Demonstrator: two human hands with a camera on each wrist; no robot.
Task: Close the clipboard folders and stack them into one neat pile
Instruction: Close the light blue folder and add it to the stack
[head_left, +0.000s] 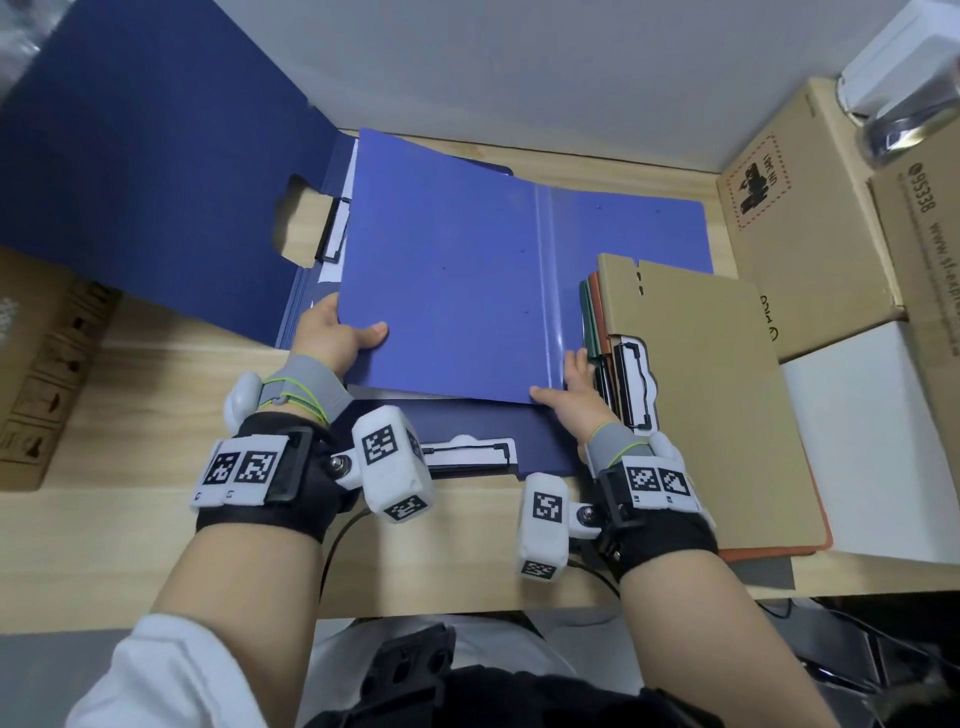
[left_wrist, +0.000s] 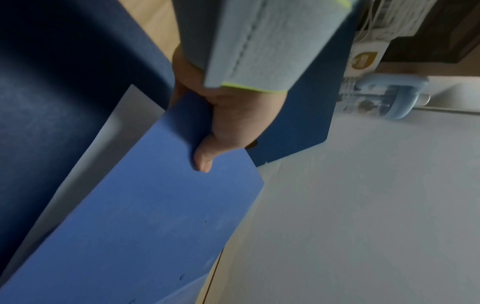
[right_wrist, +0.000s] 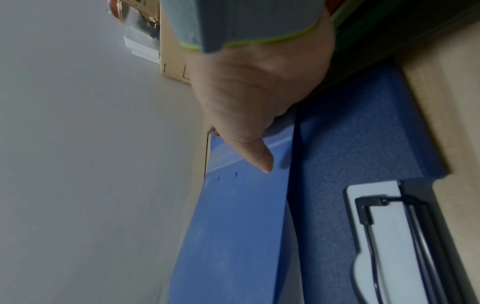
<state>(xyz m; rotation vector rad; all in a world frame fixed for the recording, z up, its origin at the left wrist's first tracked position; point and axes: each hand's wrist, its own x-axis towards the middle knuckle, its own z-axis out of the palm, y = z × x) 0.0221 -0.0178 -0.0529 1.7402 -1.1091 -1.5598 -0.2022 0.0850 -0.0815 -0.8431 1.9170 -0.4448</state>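
Observation:
A light blue clipboard folder (head_left: 457, 270) lies open in the middle of the wooden table (head_left: 130, 519). My left hand (head_left: 337, 332) grips its left cover at the edge, thumb on top and fingers beneath, and that cover (left_wrist: 145, 226) is lifted. My right hand (head_left: 571, 384) holds the near edge by the spine, thumb pressed on the blue surface (right_wrist: 239, 226). A dark navy folder (head_left: 145, 182) stands open at the left with its cover raised. Another navy folder (head_left: 467, 452) lies under the near edge, its clip showing. A tan-topped pile of shut folders (head_left: 717, 389) sits at the right.
Cardboard boxes (head_left: 795, 208) crowd the right rear corner, with a white box (head_left: 872, 431) in front of them. Another cardboard box (head_left: 41, 374) stands at the left edge. A grey wall closes off the back. The table's front edge runs just below my wrists.

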